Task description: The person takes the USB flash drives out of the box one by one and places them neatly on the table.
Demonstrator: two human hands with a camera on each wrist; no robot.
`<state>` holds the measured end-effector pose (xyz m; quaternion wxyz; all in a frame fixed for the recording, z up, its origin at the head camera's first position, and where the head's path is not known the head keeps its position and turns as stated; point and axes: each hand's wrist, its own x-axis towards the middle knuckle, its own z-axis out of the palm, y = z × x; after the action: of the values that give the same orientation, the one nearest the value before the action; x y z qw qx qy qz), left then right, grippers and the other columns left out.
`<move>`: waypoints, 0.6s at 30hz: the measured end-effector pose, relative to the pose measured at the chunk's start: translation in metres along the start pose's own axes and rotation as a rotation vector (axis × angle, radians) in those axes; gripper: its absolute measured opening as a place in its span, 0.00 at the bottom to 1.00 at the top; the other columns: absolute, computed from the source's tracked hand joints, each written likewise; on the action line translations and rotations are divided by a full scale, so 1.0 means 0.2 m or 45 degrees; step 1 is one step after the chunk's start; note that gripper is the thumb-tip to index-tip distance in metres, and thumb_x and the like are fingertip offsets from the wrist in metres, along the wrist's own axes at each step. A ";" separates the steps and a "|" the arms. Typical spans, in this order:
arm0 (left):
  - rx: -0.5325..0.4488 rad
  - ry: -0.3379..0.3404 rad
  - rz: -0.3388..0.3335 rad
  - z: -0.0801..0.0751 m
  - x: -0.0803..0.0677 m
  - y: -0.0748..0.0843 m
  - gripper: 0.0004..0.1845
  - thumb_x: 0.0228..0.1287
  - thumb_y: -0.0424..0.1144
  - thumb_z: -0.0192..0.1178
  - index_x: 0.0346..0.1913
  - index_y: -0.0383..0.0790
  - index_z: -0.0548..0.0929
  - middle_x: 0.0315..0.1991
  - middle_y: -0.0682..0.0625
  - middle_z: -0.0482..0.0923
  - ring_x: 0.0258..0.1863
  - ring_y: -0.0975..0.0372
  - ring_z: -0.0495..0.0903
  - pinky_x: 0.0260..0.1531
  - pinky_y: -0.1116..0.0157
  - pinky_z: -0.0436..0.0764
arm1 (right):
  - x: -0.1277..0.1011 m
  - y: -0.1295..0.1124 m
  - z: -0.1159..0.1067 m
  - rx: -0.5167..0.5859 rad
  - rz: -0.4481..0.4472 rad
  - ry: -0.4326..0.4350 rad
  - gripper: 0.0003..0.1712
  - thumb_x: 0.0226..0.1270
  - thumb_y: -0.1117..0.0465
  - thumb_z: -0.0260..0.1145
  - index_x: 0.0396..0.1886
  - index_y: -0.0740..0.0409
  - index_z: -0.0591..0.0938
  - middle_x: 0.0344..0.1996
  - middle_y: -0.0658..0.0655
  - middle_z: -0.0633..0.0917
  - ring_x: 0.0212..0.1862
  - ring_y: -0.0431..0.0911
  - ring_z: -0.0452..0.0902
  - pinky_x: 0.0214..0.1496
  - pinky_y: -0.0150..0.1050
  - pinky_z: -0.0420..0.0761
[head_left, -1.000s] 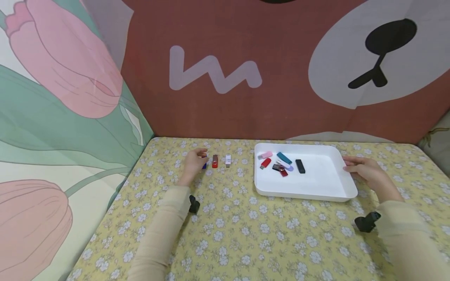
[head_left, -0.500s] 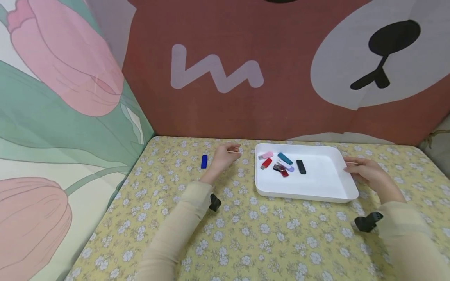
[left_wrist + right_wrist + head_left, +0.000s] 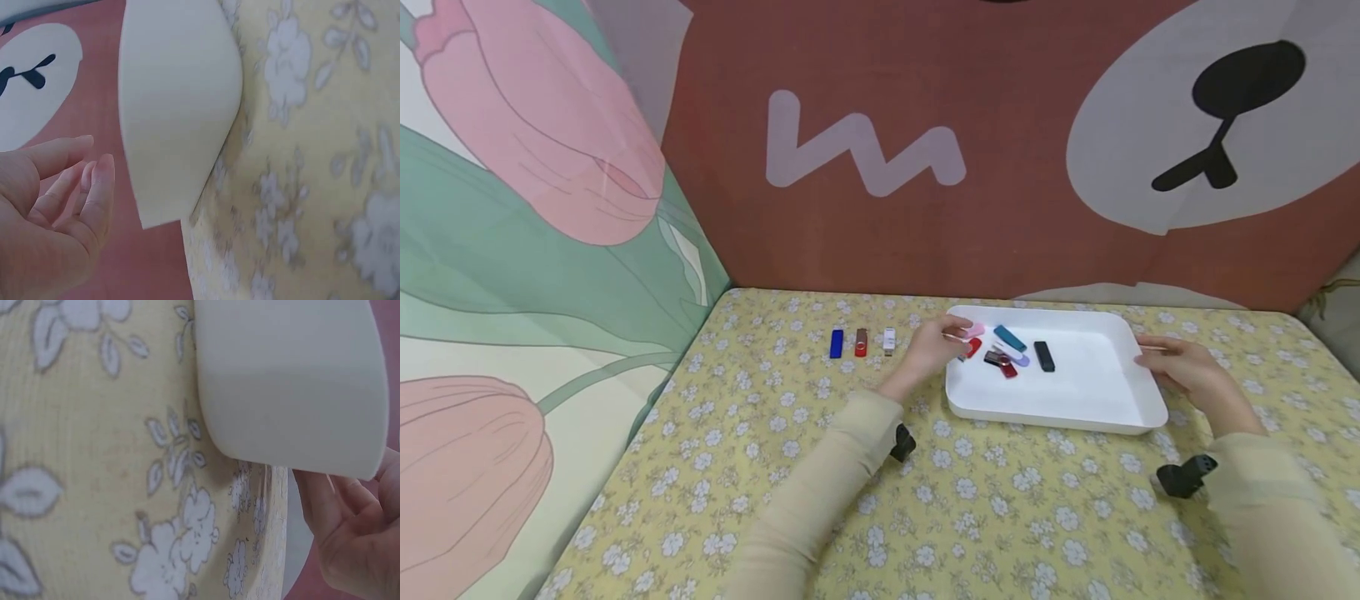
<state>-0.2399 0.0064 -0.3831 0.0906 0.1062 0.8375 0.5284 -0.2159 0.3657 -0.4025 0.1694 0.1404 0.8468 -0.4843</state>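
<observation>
My left hand (image 3: 937,342) is over the left rim of the white tray (image 3: 1097,404), its fingertips above a pink USB flash drive (image 3: 975,330) and a red USB flash drive (image 3: 973,347). In the left wrist view a gap shows between thumb and fingers, with nothing in it. At the tray's opposite end my right hand (image 3: 1187,371) holds the rim; the right wrist view shows its fingers (image 3: 319,503) against the outer wall. Also in the tray lie a teal flash drive (image 3: 1010,337), a black one (image 3: 1043,356), a lilac-and-white one and dark red ones (image 3: 1009,372).
Left of the tray, a blue flash drive (image 3: 837,343), a red-and-brown one (image 3: 861,342) and a white one (image 3: 889,342) lie in a row on the floral tablecloth (image 3: 820,417). A printed backdrop (image 3: 925,233) stands behind the table.
My left hand has moved right, from the blue flash drive past the row to the tray's left rim, uncovering the three drives. My right hand stays at the tray.
</observation>
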 end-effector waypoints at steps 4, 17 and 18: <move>0.020 -0.032 0.014 0.05 0.01 0.00 0.19 0.58 0.26 0.63 0.54 0.32 0.80 0.48 0.38 0.83 0.48 0.53 0.83 0.40 0.73 0.83 | 0.00 0.00 0.01 0.003 -0.028 0.020 0.43 0.72 0.48 0.55 0.75 0.67 0.49 0.71 0.75 0.54 0.29 0.18 0.71 0.40 0.28 0.84; 0.184 -0.110 0.083 0.17 0.04 0.00 0.21 0.53 0.21 0.63 0.52 0.33 0.82 0.45 0.41 0.84 0.44 0.57 0.83 0.35 0.79 0.79 | -0.02 0.02 0.00 -0.015 -0.082 0.029 0.41 0.73 0.50 0.53 0.74 0.69 0.51 0.71 0.76 0.53 0.30 0.17 0.70 0.39 0.26 0.83; 0.191 -0.115 0.086 0.18 0.04 0.00 0.21 0.52 0.21 0.63 0.52 0.33 0.82 0.45 0.41 0.84 0.44 0.57 0.83 0.35 0.79 0.79 | -0.02 0.02 0.00 -0.013 -0.085 0.022 0.41 0.73 0.50 0.53 0.74 0.69 0.51 0.71 0.76 0.53 0.30 0.17 0.71 0.39 0.26 0.83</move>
<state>-0.2388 0.0394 -0.3988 0.1022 0.1646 0.8656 0.4617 -0.2114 0.3676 -0.4039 0.1464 0.1155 0.8550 -0.4840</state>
